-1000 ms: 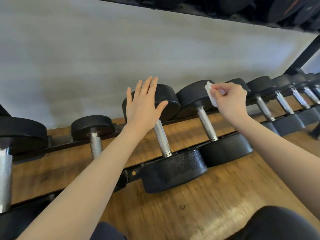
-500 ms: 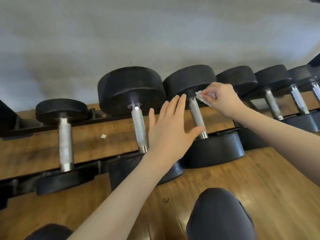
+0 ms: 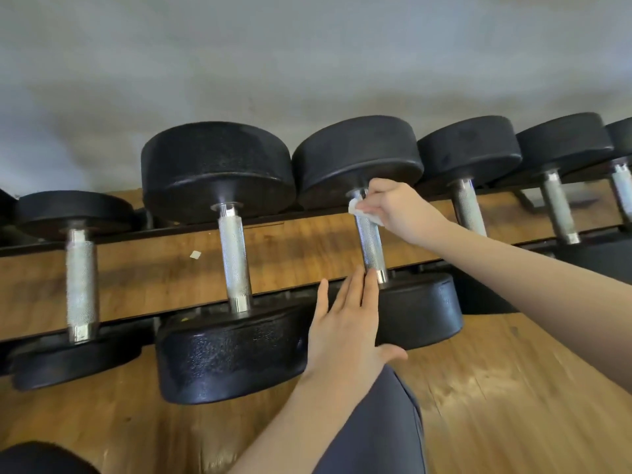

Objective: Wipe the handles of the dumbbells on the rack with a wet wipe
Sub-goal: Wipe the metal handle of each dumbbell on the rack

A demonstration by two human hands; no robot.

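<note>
I have one view only, from the head camera, wide-angle, looking forward and down from close range at a low rack (image 3: 307, 220) of dumbbells (image 3: 225, 261). The wall fills the top of the frame, wooden floor (image 3: 513, 388) the bottom. Both forearms reach in from the lower edge, with a knee (image 3: 379, 429) just under the lens.

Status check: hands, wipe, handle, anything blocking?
Right hand pinches wet wipe against top of dumbbell handle. Left hand open, flat by near weight head. Nothing blocking.
</note>
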